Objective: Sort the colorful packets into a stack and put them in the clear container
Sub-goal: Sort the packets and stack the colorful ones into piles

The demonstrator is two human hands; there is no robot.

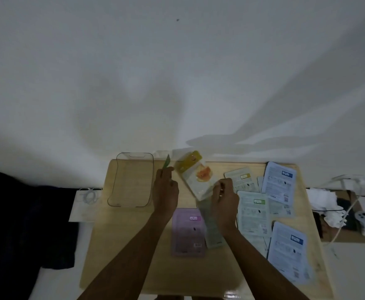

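Note:
My left hand grips a green packet seen edge-on, just right of the clear container, which stands at the table's back left with nothing in it. A yellow packet is held up off the table, tilted, with my right hand pinching its lower corner. Flat on the table between my forearms lie a pink packet and a pale green packet beside it. To the right lie several more packets face down, among them a green-labelled one and blue ones.
The wooden table stands against a white wall. A dark cloth hangs at the left, with a coiled white cable near it. Cables, tissue and clutter crowd the floor at the right.

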